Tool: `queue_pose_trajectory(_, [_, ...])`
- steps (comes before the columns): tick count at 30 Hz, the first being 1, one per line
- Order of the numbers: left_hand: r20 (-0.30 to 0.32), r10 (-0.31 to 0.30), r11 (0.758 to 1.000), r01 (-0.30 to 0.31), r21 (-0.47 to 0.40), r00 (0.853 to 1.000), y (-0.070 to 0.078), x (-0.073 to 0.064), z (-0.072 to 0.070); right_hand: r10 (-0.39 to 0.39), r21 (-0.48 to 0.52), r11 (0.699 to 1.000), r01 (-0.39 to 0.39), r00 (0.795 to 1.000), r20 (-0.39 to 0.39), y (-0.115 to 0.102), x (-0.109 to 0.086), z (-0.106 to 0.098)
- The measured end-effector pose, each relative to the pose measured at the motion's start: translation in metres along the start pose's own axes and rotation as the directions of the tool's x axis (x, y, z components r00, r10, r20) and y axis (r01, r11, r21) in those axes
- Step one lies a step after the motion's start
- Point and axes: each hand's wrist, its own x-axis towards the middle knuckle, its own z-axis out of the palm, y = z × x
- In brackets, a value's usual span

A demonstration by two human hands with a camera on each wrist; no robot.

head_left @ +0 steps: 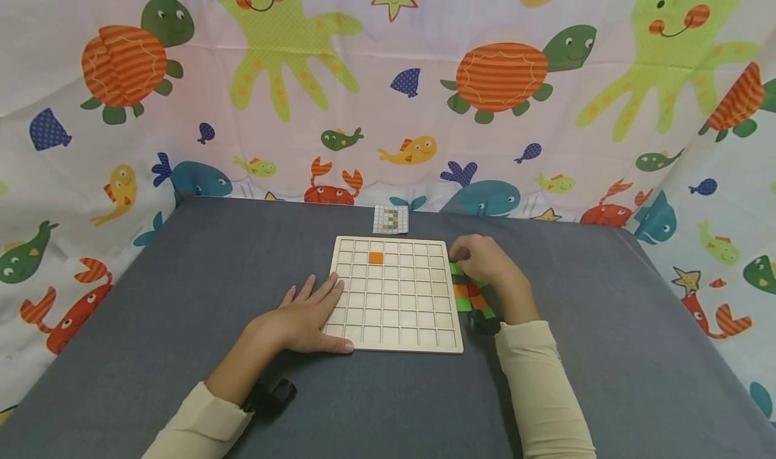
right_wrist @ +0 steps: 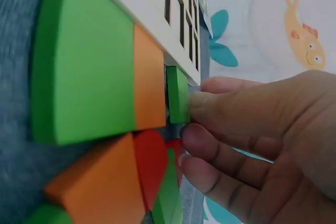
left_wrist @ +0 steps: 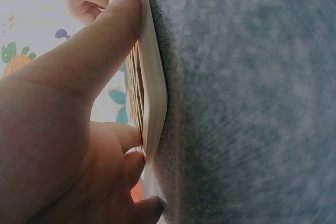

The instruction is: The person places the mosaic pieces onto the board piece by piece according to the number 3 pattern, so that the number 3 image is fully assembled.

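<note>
A pale wooden grid board (head_left: 391, 302) lies on the grey cloth, with one orange tile (head_left: 376, 258) in an upper cell. My left hand (head_left: 300, 321) rests with spread fingers on its left edge, the thumb (left_wrist: 113, 40) along the near corner. By the upper right corner, my right hand (head_left: 485, 260) has curled fingers at a green tile (right_wrist: 178, 95). The thumb touches that tile's edge, while the index fingertip is partly hidden behind. Other green, orange (right_wrist: 148, 77) and red tiles (right_wrist: 149, 161) lie beside the board.
A small card with a coloured grid pattern (head_left: 391, 219) lies behind the board. A curtain with sea animals (head_left: 376, 115) hangs around the back and sides of the grey cloth-covered table (head_left: 242, 263). Black wrist straps sit on both arms.
</note>
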Motion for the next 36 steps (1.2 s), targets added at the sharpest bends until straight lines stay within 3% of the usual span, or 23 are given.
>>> queue_pose_trajectory(7, [0.002, -0.001, 1.000, 0.001, -0.005, 1.000, 0.000, 0.000, 0.000, 0.005, 0.003, 1.000, -0.005, 0.998, 0.062, -0.002, -0.001, 0.001])
queue_pose_trajectory(17, [0.005, -0.007, 1.000, 0.007, -0.010, 1.000, 0.001, -0.001, -0.002, 0.006, -0.047, 0.999, -0.005, 0.999, 0.039, -0.002, 0.002, 0.002])
queue_pose_trajectory(36, [-0.002, 0.001, 1.000, -0.001, -0.006, 1.000, 0.001, -0.001, -0.001, -0.105, -0.019, 0.994, 0.106, 0.993, 0.045, -0.022, 0.011, 0.006])
